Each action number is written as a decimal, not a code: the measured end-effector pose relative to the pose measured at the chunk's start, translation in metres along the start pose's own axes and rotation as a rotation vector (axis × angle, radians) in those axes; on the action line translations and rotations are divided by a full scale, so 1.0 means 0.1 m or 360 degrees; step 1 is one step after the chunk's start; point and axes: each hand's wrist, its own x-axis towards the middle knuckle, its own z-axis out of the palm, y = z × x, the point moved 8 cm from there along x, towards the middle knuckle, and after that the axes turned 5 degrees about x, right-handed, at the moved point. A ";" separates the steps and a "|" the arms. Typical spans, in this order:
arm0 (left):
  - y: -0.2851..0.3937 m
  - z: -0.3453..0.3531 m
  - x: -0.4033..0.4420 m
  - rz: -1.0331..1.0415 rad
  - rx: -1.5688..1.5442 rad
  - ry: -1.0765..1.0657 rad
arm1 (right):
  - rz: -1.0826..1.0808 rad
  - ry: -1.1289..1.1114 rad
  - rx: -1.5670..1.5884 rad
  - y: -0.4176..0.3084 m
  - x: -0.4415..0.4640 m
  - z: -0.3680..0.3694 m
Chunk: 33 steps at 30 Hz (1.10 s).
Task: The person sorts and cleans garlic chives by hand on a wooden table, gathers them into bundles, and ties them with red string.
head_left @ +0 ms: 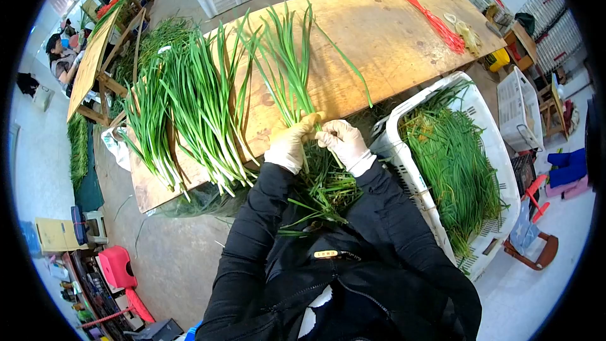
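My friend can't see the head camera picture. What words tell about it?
A gloved left hand holds green leaves at a wooden table, the gloved right hand close beside. More bunches lie on the left, red strings farther back, and a white crate of greens stands on the right.

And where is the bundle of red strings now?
In the head view, the red strings lie near the right end of the wooden table, beside a pale yellowish bundle.

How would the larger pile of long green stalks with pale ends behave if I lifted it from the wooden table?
The larger pile of long green stalks would probably droop along its thin leaves. It may slide apart, since no tie shows around it. The straighter pale ends seem likelier to stay stiff.
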 end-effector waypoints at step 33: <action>0.82 -0.21 0.48 0.0572 0.2435 0.1087 | -0.0213 -0.0047 -0.1615 0.17 0.23 -0.72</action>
